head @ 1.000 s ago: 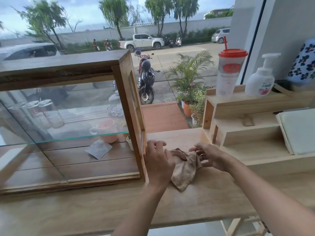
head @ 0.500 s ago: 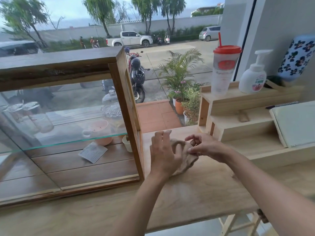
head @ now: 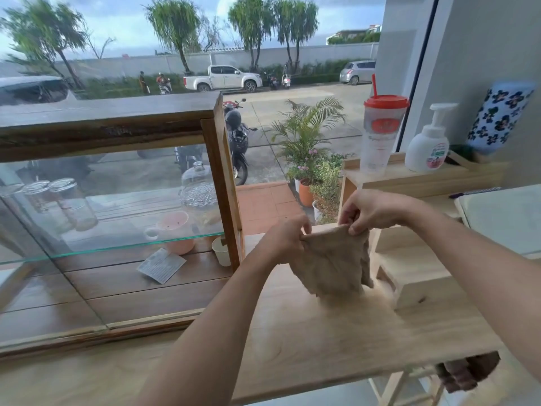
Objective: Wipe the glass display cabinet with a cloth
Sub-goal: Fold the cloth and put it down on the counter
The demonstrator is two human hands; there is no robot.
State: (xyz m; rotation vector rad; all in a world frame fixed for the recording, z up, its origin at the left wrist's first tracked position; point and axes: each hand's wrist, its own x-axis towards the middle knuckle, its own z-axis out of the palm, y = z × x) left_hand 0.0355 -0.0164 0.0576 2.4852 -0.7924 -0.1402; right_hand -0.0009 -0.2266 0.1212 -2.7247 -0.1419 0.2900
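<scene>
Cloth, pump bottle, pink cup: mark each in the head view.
cloth (head: 330,259), head view, middle of the hanging fabric
pump bottle (head: 428,148), head view, white body
pink cup (head: 175,230), head view, side wall behind glass

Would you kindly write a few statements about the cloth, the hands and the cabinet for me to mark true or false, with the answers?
1. Both hands hold the cloth up by its top edge. True: left hand, right hand.
2. The cloth is pressed against the glass display cabinet. False: it hangs to the cabinet's right, apart from it.
3. A pink cup stands inside the cabinet. True.
4. The pump bottle has a red lid. False: it is white; the tumbler has the red lid.
</scene>
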